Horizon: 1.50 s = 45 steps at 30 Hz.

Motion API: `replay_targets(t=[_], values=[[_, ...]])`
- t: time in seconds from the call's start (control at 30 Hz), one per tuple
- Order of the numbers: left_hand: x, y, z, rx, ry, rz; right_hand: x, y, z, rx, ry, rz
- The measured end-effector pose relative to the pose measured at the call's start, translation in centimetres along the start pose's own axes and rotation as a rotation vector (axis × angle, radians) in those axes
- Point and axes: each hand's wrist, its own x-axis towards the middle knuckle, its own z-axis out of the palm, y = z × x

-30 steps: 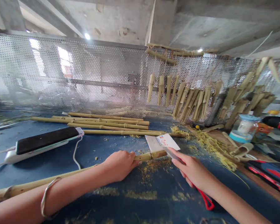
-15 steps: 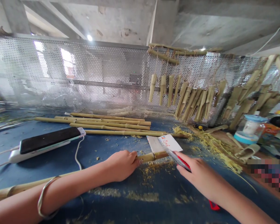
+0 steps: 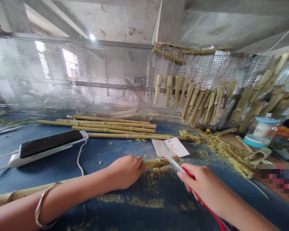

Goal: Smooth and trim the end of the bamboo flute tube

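My left hand [image 3: 127, 171] is closed around a bamboo pole [image 3: 154, 164] with dark dots near its far end. The pole runs back under my left forearm to the lower left. My right hand [image 3: 198, 179] grips a red-handled cutting tool [image 3: 174, 164], whose narrow grey blade is blurred by motion. Its tip lies over the bamboo's end, just past a node; I cannot tell whether it touches. Fine shavings [image 3: 156, 175] lie under the pole. Just behind the bamboo's end is an open folded white card [image 3: 177, 148] with coloured print.
Several bamboo poles [image 3: 110, 130] lie across the back of the blue table [image 3: 120, 210]. A phone [image 3: 50, 143] rests on a white power bank with cables at left. Stringy shavings [image 3: 223, 152], a jar [image 3: 260, 133] and bamboo pieces [image 3: 258, 155] are at right. Bamboo strips [image 3: 197, 102] hang against the perforated screen.
My right hand has shifted slightly down and left, tilting the cutting tool so that more of its red handle shows below the wrist. My left hand and the bamboo pole stay nearly still.
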Motion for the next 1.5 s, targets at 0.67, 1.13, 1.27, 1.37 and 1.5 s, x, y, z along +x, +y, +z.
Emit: replay_targets(t=[0.67, 1.13, 1.27, 1.37, 1.5], values=[[-0.5, 1.7, -0.3, 0.033, 0.016, -0.140, 0.0, -0.5, 1.0, -0.113, 0.049, -0.070], [-0.6, 2.0, -0.4, 0.073, 0.050, -0.149, 0.3, 0.1, 0.3, -0.131, 0.072, -0.014], [-0.6, 2.3, -0.5, 0.090, 0.060, -0.153, 0.7, 1.2, -0.9, -0.097, 0.103, 0.082], [-0.7, 2.4, -0.5, 0.106, 0.071, -0.161, -0.2, -0.1, -0.4, -0.007, 0.049, 0.038], [-0.8, 2.5, -0.4, 0.106, 0.071, -0.151, -0.5, -0.6, 0.2, -0.043, 0.023, -0.006]])
